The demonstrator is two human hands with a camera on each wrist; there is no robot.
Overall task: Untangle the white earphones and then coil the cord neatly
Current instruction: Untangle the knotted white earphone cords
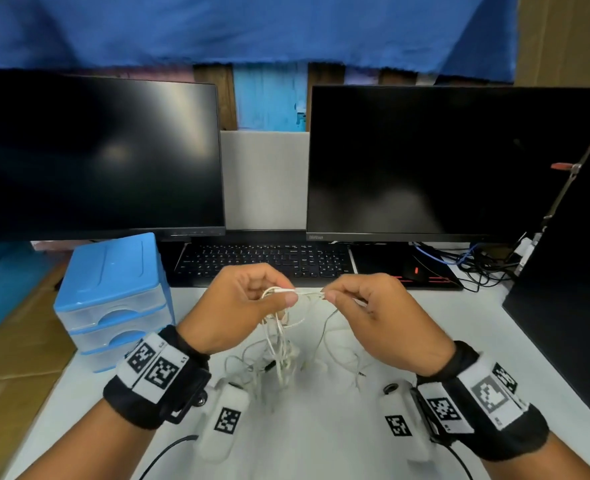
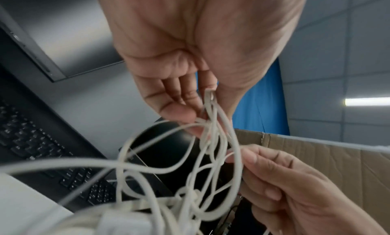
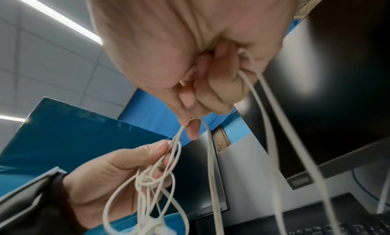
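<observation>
White desk surface (image 1: 321, 438) is lying under my raised hands, with two dark monitors (image 1: 452, 161) and a keyboard (image 1: 265, 259) beyond. I am pinching the white earphones (image 1: 283, 344) with my left hand (image 1: 238, 306) and pulling a short taut stretch rightward with my right hand's (image 1: 380, 313) thumb and forefinger. Tangled loops are hanging between my wrists toward the desk.

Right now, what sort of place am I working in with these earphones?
Most likely an office desk or computer workstation. Two dark monitors stand behind a black keyboard on a white desk, with a blue plastic drawer unit at the left.
</observation>
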